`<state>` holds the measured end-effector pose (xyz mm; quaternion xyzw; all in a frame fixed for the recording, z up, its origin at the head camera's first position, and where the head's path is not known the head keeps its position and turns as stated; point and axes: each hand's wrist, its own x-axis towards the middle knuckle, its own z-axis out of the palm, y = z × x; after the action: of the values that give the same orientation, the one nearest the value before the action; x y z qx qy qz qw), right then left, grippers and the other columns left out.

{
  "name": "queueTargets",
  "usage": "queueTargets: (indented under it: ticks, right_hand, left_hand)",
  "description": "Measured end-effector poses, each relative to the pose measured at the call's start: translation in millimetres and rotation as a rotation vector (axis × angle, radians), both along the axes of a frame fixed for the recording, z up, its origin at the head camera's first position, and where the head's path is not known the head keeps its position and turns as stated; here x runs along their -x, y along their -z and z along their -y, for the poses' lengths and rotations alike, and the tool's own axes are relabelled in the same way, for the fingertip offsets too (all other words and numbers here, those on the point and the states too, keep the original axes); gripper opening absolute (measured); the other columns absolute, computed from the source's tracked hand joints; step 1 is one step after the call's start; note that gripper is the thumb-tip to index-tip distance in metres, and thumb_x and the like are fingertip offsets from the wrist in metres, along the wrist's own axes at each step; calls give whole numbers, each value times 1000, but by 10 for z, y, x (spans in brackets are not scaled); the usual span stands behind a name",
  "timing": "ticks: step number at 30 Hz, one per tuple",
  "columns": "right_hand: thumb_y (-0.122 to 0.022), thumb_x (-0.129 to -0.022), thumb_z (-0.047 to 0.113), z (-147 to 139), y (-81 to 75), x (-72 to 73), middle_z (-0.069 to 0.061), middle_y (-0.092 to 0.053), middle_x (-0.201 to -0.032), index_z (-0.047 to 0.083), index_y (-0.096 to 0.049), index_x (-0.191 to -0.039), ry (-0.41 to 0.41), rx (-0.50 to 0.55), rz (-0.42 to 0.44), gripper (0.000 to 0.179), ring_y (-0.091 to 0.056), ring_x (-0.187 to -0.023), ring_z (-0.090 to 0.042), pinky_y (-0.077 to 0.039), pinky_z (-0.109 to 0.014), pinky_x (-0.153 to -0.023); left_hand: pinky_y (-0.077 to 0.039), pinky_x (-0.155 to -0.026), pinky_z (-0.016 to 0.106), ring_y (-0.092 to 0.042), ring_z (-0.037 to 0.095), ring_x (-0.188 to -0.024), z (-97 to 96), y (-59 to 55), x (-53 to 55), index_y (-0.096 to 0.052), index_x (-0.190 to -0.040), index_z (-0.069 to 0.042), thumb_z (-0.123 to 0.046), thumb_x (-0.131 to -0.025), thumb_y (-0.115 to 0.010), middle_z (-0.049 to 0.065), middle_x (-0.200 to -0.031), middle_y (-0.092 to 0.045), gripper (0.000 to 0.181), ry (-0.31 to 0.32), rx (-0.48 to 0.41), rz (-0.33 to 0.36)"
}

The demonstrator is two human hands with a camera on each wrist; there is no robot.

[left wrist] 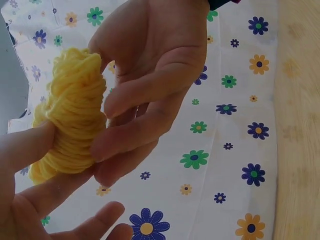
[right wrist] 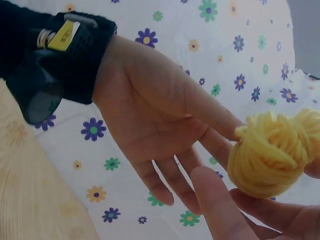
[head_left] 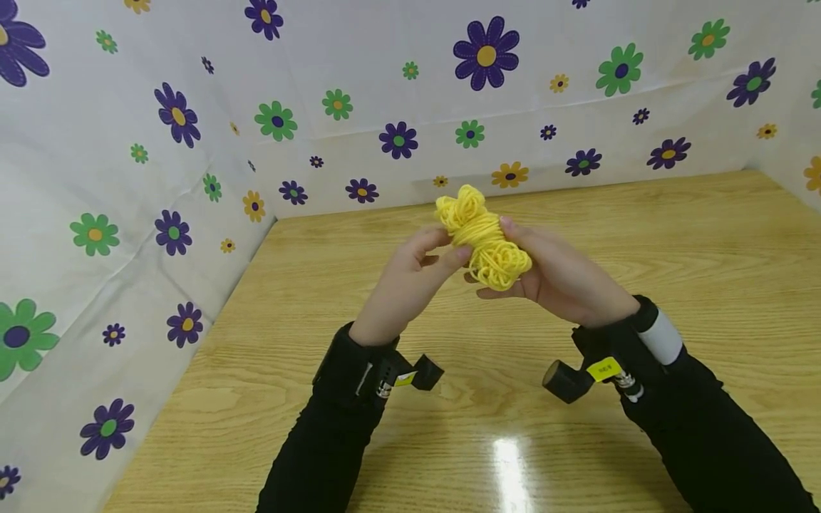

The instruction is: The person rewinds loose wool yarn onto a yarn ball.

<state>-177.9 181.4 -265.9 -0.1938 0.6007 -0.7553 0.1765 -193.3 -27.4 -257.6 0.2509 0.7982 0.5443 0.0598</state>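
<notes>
A bundle of yellow yarn [head_left: 481,239], wound tightly round its middle with loops bulging at both ends, is held up over the table between both hands. My left hand [head_left: 410,274] pinches it from the left, thumb on the near side. From the right, my right hand [head_left: 564,274] holds it, with the thumb at its upper edge and fingers underneath. In the left wrist view, the left thumb [left wrist: 27,150] presses against the wound strands of the yarn [left wrist: 75,115]. The right wrist view shows one rounded end of the yarn [right wrist: 270,155] close up.
The wooden table [head_left: 288,370] spreads out below the hands. A white cloth with printed flowers [head_left: 385,71] stands as a wall along the back and sides. Each wrist wears a strapped black camera, the left camera [head_left: 426,372] and the right camera [head_left: 567,381].
</notes>
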Motion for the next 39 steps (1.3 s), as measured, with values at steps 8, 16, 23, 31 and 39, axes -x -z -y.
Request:
queueTargets:
  ticks: [8,16,23,31,39]
  right_hand:
    - [-40,-109,33,-16,40,22,-3,-63,-115,-5,-35,-143,35,53,13,52,-68,-97,-9,-56,-23,-86]
    - [-47,-107,23,24,10,44,-10,-49,-124,-1,-33,-143,222,-19,39,46,-66,-99,-11,-55,-22,-85]
    - [-54,-104,20,69,-4,24,-21,-47,-133,-2,-36,-150,314,-281,-127,54,-61,-108,-22,-56,-25,-85]
    - [-57,-103,15,90,-17,-14,-21,-48,-147,-4,-40,-149,315,-416,-239,53,-62,-118,-38,-58,-30,-83]
    - [-50,-103,9,25,-2,-9,-27,-43,-149,-8,-30,-152,215,-439,-202,56,-56,-125,-39,-56,-31,-89]
  left_hand:
    - [-38,-113,46,-47,26,-136,-25,40,10,-46,-147,-2,-25,-104,-56,11,-148,-50,51,-92,1,35]
    - [-44,-109,39,-56,27,-129,-56,16,-61,-40,-151,-3,-8,-102,-56,16,-143,-55,52,-131,-126,-15]
    - [-47,-104,37,-56,28,-131,-66,1,-105,-43,-150,-5,-8,-103,-55,19,-145,-53,48,-62,-201,0]
    - [-50,-100,31,-59,24,-128,-71,43,-71,-43,-148,1,-11,-103,-55,14,-149,-49,48,-17,-120,20]
    - [-53,-96,33,-61,27,-124,-82,114,-10,-44,-147,2,-14,-102,-59,16,-146,-53,50,-40,3,0]
